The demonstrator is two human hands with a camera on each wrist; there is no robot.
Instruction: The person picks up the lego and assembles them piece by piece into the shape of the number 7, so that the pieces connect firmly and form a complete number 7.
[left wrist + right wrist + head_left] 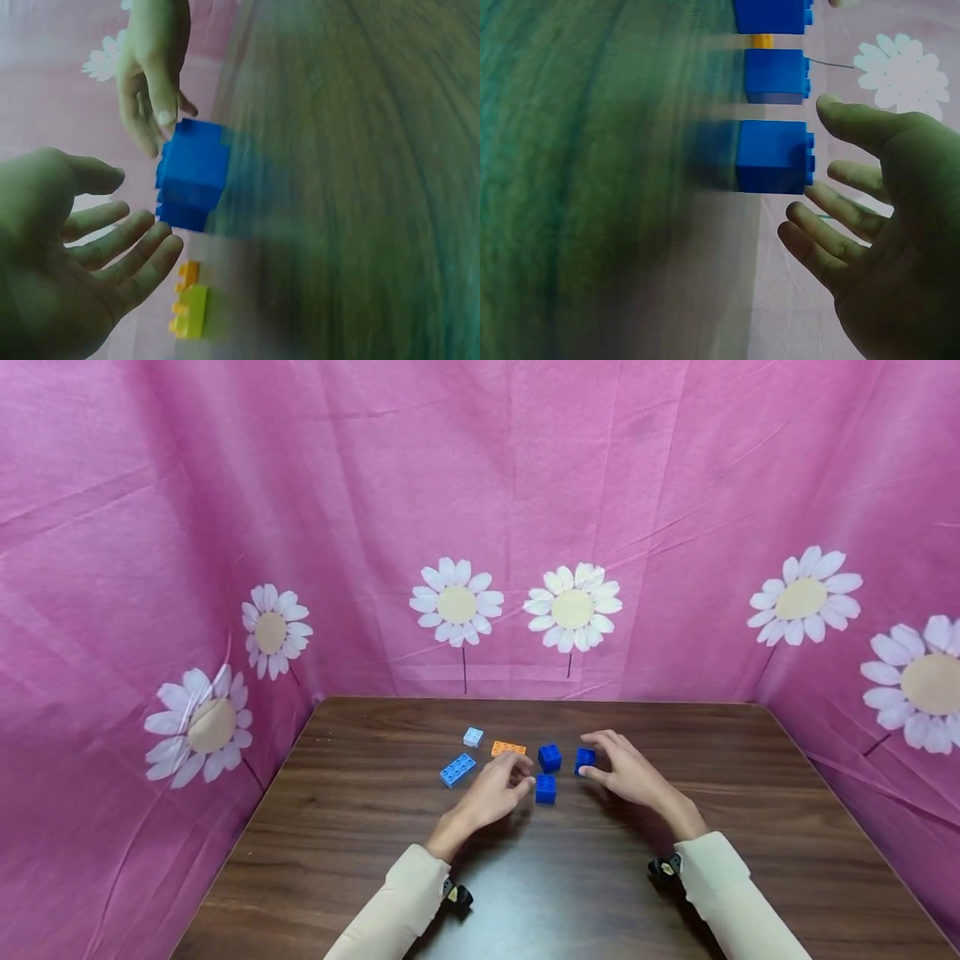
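Three dark blue building bricks stand close together on the table. One is at the front [546, 789], one behind it [550, 757], and one to the right [585, 760]. My left hand [491, 789] is just left of the front brick, its fingers apart and slightly bent in the left wrist view, with nothing in them. My right hand [630, 770] is beside the right brick [772, 156], thumb and fingers spread with a gap between them. In the head view its thumb overlaps that brick's edge. An orange brick [508, 748] is partly hidden behind my left hand.
Left of the hands, a lighter blue long brick [457, 770] lies at an angle. A small pale blue brick [472, 737] is farther back. The brown wooden table [585, 893] reaches a pink cloth [510, 485] with printed daisies at the back and sides.
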